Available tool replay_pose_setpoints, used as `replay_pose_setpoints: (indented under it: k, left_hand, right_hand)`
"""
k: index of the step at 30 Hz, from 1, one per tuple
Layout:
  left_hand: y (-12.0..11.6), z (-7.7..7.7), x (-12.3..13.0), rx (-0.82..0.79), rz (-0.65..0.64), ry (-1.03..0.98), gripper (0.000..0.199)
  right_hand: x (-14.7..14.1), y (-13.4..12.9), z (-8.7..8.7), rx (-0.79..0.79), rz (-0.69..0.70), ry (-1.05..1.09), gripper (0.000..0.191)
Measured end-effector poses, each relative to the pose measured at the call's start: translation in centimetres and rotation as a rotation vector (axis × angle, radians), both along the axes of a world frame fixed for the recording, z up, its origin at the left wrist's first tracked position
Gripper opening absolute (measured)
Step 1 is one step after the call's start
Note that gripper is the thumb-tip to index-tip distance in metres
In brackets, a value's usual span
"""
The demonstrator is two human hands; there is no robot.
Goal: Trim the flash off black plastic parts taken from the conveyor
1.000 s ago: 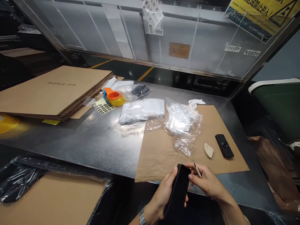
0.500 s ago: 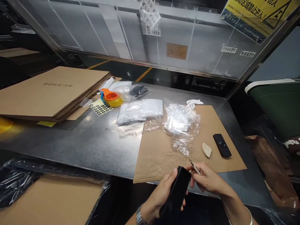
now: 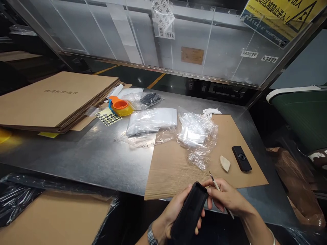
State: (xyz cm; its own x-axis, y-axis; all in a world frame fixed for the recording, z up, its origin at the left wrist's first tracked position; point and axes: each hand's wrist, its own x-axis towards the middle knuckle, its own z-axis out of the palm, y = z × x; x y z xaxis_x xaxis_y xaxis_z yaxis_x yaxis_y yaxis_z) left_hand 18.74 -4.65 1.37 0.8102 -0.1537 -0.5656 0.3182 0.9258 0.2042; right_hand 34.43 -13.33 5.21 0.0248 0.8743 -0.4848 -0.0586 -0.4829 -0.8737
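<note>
My left hand is wrapped around a long black hollow case, thumb along its left edge and fingertips showing at its right side. The case is tilted, so its raised rim and recessed inside show. In my right hand, a thin brush with a pale handle and a dark tip sits between the fingers, its tip pointing up and away. Some fingers of that hand are at the upper right corner of the case. Beyond them on the cardboard sheet lie a beige wedge-shaped pad and a black rectangular device with a round part.
Clear plastic bags and a wrapped white pack lie mid-table. White gloves are behind them. To the left are an orange-and-yellow tape dispenser, a sticker sheet and stacked cardboard. A transparent panel stands behind.
The black case has turned in my left hand, so its hollow side now shows. In my right hand the brush has shifted, with its handle's lower end now visible below the fingers.
</note>
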Motion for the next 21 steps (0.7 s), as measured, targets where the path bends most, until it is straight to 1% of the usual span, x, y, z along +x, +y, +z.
replay_pose_setpoints:
  k: [2,4,5,7,9,11,13,15,17,18,19,21]
  left_hand:
    - [0.1,-0.4,0.1,-0.072,-0.029,-0.042,0.074]
    - [0.3,-0.5,0.0,-0.124,-0.026,-0.089,0.075]
    - [0.5,-0.5,0.0,-0.140,-0.010,-0.119,0.075]
    - [1.1,-0.4,-0.2,-0.143,0.068,-0.175,0.071]
    - [1.8,-0.3,-0.4,-0.121,0.213,-0.188,0.065]
    - [2.1,-0.2,-0.5,-0.101,0.404,-0.165,0.056]
    - [1.9,-0.3,-0.5,-0.067,0.576,-0.166,0.039]
    - [1.4,-0.3,-0.5,0.011,0.678,-0.181,0.026]
    - [0.8,-0.2,-0.5,0.108,0.710,-0.153,0.026]
    - [0.6,-0.1,-0.6,0.156,0.715,-0.123,0.028]
    - [0.4,0.1,-0.7,0.202,0.716,-0.093,0.031]
    - [0.2,0.5,-1.1,0.294,0.711,-0.060,0.037]
  right_hand:
    - [0.1,0.0,-0.3,0.017,0.003,0.060,0.039]
    - [0.1,-0.3,-0.6,0.018,-0.016,0.074,0.040]
    - [0.1,-0.5,-0.7,0.016,-0.041,0.063,0.040]
    - [-0.1,-1.1,-0.8,0.043,-0.118,-0.006,0.037]
    - [-0.5,-2.0,-0.9,0.145,-0.203,-0.187,0.031]
    - [-1.4,-2.9,-1.4,0.330,-0.263,-0.485,0.026]
    - [-2.6,-3.7,-2.2,0.521,-0.322,-0.792,0.024]
    - [-3.9,-4.3,-3.2,0.643,-0.368,-0.972,0.025]
    - [-4.6,-4.7,-4.1,0.674,-0.372,-1.007,0.021]
    - [-4.7,-4.8,-4.4,0.669,-0.348,-0.978,0.019]
    - [-4.6,-4.9,-4.5,0.652,-0.326,-0.921,0.025]
    - [-4.1,-4.9,-4.2,0.562,-0.305,-0.743,0.058]
